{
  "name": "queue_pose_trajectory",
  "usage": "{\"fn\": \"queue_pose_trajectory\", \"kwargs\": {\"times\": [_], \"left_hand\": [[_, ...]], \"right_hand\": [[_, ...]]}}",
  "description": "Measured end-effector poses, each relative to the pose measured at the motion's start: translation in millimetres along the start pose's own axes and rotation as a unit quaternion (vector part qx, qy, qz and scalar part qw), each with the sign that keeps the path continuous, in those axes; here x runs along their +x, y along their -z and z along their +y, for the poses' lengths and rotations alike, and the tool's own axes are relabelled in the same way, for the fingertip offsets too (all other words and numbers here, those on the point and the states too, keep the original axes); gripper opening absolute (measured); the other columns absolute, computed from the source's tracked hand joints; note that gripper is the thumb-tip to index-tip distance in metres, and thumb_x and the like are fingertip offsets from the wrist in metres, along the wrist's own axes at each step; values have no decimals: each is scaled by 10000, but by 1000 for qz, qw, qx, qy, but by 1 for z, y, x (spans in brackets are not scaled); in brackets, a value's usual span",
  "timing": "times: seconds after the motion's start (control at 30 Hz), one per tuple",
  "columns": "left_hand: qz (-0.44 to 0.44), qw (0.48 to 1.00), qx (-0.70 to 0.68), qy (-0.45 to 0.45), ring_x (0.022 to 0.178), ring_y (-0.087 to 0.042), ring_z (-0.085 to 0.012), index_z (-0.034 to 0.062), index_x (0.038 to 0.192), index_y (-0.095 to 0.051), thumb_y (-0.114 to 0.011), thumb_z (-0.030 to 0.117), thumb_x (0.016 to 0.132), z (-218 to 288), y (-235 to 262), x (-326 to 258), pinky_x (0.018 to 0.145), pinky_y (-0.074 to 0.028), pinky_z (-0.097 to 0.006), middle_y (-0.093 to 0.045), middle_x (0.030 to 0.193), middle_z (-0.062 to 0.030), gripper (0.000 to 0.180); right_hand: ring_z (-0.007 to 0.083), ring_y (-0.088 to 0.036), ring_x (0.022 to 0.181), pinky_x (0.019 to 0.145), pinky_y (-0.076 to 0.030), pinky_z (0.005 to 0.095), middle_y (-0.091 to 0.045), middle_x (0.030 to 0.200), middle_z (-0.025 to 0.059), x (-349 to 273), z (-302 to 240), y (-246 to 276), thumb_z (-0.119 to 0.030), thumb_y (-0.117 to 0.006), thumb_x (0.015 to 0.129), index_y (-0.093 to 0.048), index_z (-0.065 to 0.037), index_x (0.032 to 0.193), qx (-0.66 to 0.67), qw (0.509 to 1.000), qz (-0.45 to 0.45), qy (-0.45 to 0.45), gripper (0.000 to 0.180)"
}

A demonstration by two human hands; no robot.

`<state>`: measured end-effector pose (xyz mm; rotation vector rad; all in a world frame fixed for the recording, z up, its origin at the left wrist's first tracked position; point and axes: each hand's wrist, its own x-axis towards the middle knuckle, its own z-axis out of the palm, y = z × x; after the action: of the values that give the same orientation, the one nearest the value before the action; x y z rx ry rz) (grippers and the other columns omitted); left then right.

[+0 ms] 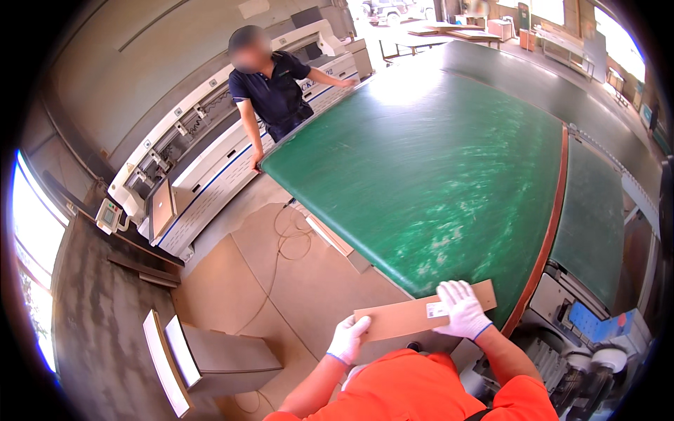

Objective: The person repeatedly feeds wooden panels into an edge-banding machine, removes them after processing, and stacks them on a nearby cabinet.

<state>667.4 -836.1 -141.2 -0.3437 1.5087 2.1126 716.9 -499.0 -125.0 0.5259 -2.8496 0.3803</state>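
A narrow tan board (397,319) with a small white label lies across the near corner of the green belt table, its left part reaching out past the edge. My left hand (347,339), in a white glove, is closed round the board's left end with the thumb on top. Near the other end my right hand (460,309), also gloved, rests flat over the board beside the label. Its fingers are stretched out past the far long edge. Under the board's right part shows the green belt (421,182).
A person (277,91) in dark clothes leans on the belt's far left edge. Behind stands a long white machine (217,165). White-edged panels (225,354) stand at lower left, near a cable (270,281) on the floor. Machinery with a blue panel (597,323) is at my right.
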Motion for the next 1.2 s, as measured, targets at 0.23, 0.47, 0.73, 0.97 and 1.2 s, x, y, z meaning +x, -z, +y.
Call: {"fn": "queue_pose_trajectory", "kwargs": {"times": [0.23,0.47,0.73,0.97,1.2], "left_hand": [[29,998,-12,-48,909,-600,-96,-7,1201,-679,-675,183,991,28,53,-12,831,-493,-276,-689,1042,-11,284],[-152,886,-400,-180,1150,-614,-230,45,1214,-647,-614,314,1016,35,132,-24,985,-487,-429,-666,1225,-103,336],[125,967,-147,-164,1231,-622,-233,-11,1414,-536,-701,109,955,-4,148,-77,1061,-505,-403,-656,1329,-113,502],[215,921,-286,-152,1168,-652,-291,-47,1367,-505,-703,138,947,3,294,-158,1034,-531,-452,-627,1311,-166,500],[247,889,-300,-244,1108,-675,-314,-63,1342,-519,-684,135,932,-15,384,-231,987,-556,-497,-651,1259,-188,484]], "right_hand": [[366,-593,1127,1043,-428,507,-605,1198,183,24,24,2,-408,-834,626,-528,20,1371,-7,998,-47,49,913],[387,-606,1107,974,-474,509,-613,1182,214,72,-69,-54,-488,-876,564,-452,5,1435,27,992,-103,68,1087],[408,-627,1150,957,-531,488,-604,1274,240,157,-296,-101,-512,-919,614,-371,18,1483,228,958,-169,37,1157],[80,-520,530,480,-423,250,-666,793,58,197,-409,-140,-257,-682,983,-658,21,1028,528,696,-479,-92,283],[104,-606,647,586,-509,263,-671,875,48,224,-543,-182,-233,-621,1019,-639,37,1174,533,664,-525,-17,312]]}}
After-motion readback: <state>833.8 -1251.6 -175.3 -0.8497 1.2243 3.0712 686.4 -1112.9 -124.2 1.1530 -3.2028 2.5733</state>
